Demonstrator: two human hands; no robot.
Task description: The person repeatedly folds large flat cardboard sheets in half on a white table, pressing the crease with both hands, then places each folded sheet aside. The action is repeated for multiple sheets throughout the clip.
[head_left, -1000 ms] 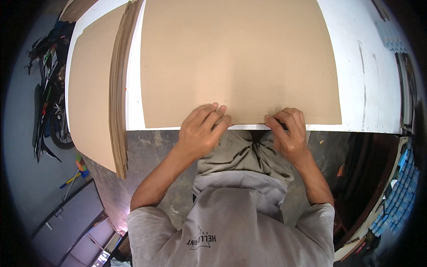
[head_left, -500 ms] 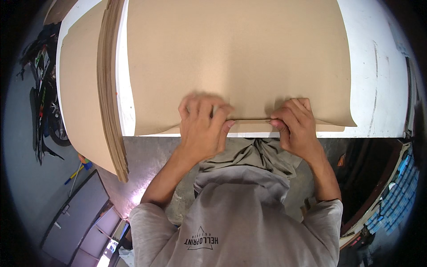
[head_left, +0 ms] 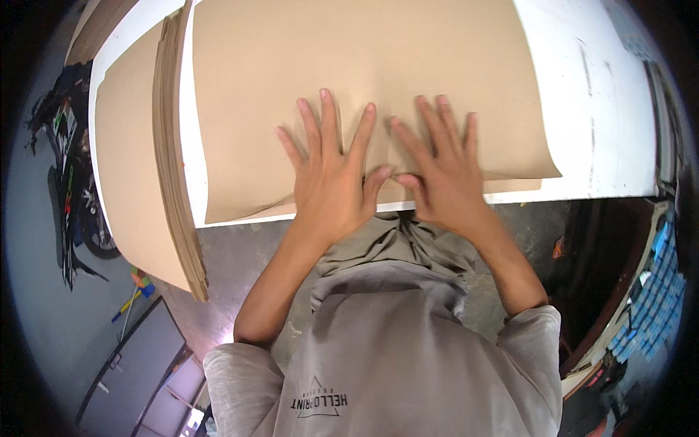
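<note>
hands [head_left: 331, 178] [head_left: 453, 178] moved up brown sheet [head_left: 364, 62], fingers [head_left: 329, 124] spread wide; shirt [head_left: 408, 335] bears dark lettering [head_left: 320, 402].

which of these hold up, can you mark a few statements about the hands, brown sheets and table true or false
1. The left hand and right hand are spread over the large brown sheet. True.
2. A stack of brown sheets lies to the right of the large one. False: the stack is on its left.
3. The large sheet's near edge is straight and flat throughout. False: it is bowed, with a brown strip showing below it.
4. The tabletop is white. True.
5. The person's shirt is bright red. False: the shirt is grey.
</note>
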